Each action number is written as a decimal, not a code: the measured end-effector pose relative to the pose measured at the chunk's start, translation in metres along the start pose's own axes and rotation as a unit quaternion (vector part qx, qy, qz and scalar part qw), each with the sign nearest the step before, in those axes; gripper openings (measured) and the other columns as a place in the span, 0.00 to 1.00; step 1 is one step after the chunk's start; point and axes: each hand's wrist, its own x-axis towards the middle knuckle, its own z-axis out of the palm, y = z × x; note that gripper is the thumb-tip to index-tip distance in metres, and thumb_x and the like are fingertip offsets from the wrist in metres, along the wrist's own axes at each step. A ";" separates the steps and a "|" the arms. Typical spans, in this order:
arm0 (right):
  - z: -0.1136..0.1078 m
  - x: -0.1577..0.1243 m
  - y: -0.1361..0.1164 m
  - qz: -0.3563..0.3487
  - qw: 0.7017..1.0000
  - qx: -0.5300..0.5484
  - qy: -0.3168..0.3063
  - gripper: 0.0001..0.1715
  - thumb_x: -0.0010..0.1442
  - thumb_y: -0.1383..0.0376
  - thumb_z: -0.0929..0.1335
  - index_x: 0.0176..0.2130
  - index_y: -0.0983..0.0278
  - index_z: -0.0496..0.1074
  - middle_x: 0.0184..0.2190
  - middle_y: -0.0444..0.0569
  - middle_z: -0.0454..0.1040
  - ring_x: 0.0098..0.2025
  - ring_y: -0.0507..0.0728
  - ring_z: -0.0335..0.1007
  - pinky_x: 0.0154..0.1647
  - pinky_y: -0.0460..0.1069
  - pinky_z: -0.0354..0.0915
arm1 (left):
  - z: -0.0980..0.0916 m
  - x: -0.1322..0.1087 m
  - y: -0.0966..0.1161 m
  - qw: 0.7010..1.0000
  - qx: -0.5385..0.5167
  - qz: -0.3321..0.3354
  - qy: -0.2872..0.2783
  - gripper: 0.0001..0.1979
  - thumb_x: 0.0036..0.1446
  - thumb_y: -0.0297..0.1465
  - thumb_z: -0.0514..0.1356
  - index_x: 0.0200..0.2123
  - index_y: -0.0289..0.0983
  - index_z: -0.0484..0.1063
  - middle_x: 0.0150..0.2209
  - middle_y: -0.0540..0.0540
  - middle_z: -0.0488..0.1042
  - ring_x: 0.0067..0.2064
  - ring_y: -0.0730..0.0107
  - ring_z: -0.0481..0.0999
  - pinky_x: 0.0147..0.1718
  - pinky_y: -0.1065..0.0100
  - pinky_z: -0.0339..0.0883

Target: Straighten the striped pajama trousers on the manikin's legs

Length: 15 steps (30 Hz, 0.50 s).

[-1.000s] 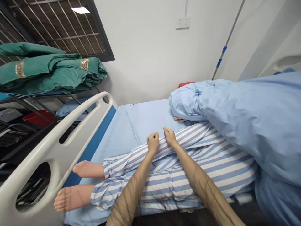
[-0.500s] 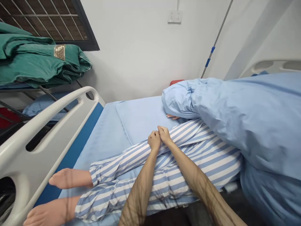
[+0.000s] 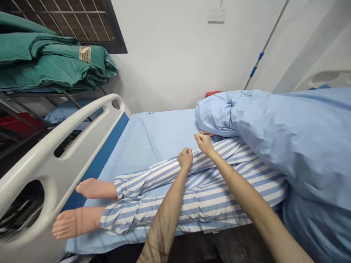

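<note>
A manikin lies on the bed in blue-and-white striped trousers (image 3: 219, 199), its bare feet (image 3: 95, 189) at the footboard end. My left hand (image 3: 185, 158) is closed in a fist over the far trouser leg, near the knee. Higher up and to the right, my right hand (image 3: 204, 144) is also closed, by the far edge of the thigh. What either fist holds, if anything, is hidden. Just beyond my right hand, a manikin hand (image 3: 206, 133) peeks out from a bunched light blue quilt (image 3: 285, 124), which covers the upper body.
At left rises the white-and-blue footboard (image 3: 93, 126). Behind it, folded green cloth (image 3: 74, 65) lies on a metal rack. The light blue sheet (image 3: 172, 128) stretches to the wall. A pole with blue clamps (image 3: 257, 64) leans there, below and right of a socket (image 3: 216, 14).
My hands, together before, are now apart: the right has moved up and away to the right of the left. Both stay closed. The view has shifted left, so the scene sits further right.
</note>
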 end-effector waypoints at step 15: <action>-0.002 -0.018 0.062 0.069 0.991 -0.107 0.042 0.24 0.62 0.53 0.57 0.19 0.61 0.54 0.16 0.43 0.56 0.23 0.51 0.49 0.27 0.49 0.44 | -0.133 -0.005 -0.045 0.949 -0.200 0.035 -0.242 0.18 0.53 0.40 0.53 0.17 0.37 0.63 0.16 0.52 0.64 0.22 0.76 0.60 0.26 0.72 0.55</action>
